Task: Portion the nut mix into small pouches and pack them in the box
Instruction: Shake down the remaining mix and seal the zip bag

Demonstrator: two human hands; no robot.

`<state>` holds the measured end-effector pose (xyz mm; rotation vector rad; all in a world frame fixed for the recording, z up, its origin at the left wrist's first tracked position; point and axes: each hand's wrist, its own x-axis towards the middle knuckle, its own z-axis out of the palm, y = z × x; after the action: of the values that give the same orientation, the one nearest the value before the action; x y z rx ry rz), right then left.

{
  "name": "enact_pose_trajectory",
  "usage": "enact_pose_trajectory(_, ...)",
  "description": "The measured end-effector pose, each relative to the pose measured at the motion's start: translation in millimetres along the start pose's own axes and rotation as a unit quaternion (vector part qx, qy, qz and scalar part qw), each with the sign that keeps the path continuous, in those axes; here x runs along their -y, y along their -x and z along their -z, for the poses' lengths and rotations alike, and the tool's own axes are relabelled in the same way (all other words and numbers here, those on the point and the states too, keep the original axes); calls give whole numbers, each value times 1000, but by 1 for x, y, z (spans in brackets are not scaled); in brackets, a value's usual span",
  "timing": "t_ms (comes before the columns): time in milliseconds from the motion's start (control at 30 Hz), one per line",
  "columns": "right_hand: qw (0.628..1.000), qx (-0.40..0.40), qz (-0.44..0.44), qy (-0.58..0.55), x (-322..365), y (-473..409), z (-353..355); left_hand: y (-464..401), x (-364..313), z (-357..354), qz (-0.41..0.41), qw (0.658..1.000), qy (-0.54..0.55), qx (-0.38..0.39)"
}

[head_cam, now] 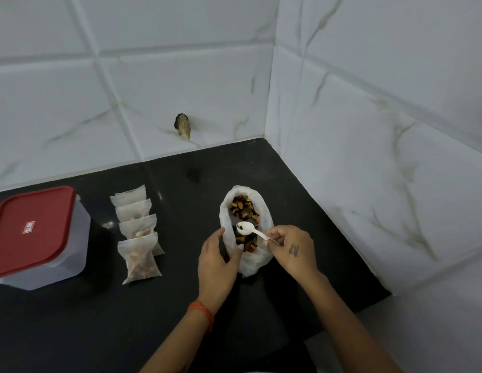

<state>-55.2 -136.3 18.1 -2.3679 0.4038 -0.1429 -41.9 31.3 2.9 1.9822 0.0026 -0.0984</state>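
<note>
Left hand steadies nut-mix bag, rim rolled open.

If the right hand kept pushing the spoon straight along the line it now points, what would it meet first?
Most likely the nut mix inside the open bag: the right hand aims the white spoon up-left over it. Beyond that lies the bag's left wall, gripped by the left hand. Depth is uncertain.

We see a black countertop set in a corner of white marbled wall tiles, with a rough hole broken in one tile.
</note>
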Motion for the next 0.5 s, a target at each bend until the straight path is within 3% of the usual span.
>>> enact_pose_trajectory(167,985,-90,146,-5,-1,1,8,-17,-27,1,-99,993,-38,-49)
enact_pose_trajectory(500,935,-187,285,94,-4,3,25,-42,-53,-11,-40,997,-70,-15)
